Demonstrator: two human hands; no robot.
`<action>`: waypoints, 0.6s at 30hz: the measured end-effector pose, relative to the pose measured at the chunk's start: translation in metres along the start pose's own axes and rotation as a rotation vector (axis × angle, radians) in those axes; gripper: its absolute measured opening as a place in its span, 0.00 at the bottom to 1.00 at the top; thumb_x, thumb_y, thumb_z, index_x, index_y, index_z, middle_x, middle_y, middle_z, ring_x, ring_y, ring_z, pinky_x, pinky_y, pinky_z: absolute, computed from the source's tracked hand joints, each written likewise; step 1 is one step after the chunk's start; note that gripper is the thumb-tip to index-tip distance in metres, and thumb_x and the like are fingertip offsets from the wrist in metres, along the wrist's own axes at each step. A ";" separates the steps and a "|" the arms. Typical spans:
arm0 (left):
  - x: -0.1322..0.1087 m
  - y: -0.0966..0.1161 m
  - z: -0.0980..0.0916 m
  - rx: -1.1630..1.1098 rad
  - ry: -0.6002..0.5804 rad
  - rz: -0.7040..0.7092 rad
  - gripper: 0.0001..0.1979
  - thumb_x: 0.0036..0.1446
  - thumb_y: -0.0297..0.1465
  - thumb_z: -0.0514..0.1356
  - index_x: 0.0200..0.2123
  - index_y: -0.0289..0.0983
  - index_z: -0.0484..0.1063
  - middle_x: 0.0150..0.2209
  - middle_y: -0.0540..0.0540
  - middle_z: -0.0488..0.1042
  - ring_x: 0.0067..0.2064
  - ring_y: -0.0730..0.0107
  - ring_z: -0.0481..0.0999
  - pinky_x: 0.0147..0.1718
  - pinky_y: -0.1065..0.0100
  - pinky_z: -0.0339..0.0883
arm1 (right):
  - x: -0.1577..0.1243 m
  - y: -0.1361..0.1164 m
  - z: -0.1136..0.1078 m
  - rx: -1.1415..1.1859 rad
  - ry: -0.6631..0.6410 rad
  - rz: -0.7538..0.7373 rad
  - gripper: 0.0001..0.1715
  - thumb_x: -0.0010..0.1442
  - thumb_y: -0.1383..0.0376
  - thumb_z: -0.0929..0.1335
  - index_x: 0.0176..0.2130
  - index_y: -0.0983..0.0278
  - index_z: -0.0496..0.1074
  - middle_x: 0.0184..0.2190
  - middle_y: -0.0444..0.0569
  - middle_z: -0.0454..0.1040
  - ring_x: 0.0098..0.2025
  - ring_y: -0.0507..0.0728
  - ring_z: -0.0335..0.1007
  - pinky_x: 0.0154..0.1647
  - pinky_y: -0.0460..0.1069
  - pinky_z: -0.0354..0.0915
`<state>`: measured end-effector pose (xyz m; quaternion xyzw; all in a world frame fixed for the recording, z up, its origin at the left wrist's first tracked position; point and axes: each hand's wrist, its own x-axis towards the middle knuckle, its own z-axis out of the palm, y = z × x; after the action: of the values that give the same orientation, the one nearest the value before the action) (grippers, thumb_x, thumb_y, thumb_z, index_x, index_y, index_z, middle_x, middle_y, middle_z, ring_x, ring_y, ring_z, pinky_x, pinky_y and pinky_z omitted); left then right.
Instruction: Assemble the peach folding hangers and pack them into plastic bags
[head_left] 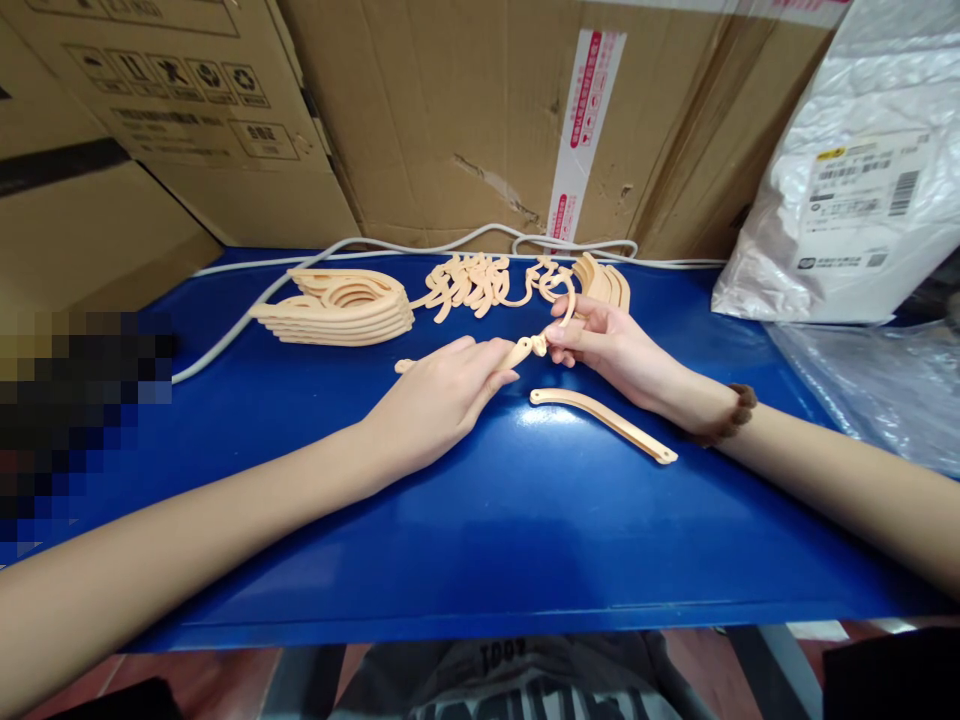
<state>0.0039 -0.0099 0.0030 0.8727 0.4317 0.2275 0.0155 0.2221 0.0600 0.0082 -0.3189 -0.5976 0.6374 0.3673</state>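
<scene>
My left hand is closed around a beige plastic hanger arm, most of it hidden under the palm, with one end showing beyond the knuckles. In my right hand, thumb and fingers pinch a beige hanger hook whose curve points up. The hook's base meets or nearly touches the end of the arm; the exact contact is too small to tell. Just in front of the right hand, a second hanger arm lies slantwise on the blue table.
Behind the hands are a stack of beige curved pieces, a pile of hooks and more curved arms. A white cable runs along the back, before cardboard boxes. A white plastic parcel stands at right.
</scene>
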 end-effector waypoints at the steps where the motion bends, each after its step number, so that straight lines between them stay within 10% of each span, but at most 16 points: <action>1: 0.000 -0.001 0.001 0.011 -0.001 0.009 0.15 0.74 0.34 0.45 0.43 0.36 0.69 0.35 0.45 0.75 0.35 0.63 0.70 0.35 0.65 0.62 | 0.000 0.000 0.000 -0.003 -0.005 0.002 0.24 0.48 0.61 0.79 0.39 0.62 0.67 0.26 0.39 0.77 0.26 0.48 0.68 0.29 0.45 0.61; 18: -0.004 -0.006 0.006 0.313 0.028 0.162 0.18 0.74 0.33 0.46 0.52 0.31 0.72 0.37 0.40 0.77 0.38 0.58 0.73 0.36 0.61 0.63 | -0.002 0.001 -0.002 -0.049 -0.069 -0.008 0.23 0.50 0.59 0.78 0.35 0.60 0.64 0.26 0.38 0.73 0.27 0.48 0.65 0.31 0.46 0.63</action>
<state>0.0004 -0.0081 -0.0053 0.8932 0.3903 0.1700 -0.1447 0.2250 0.0590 0.0070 -0.3032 -0.6266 0.6318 0.3410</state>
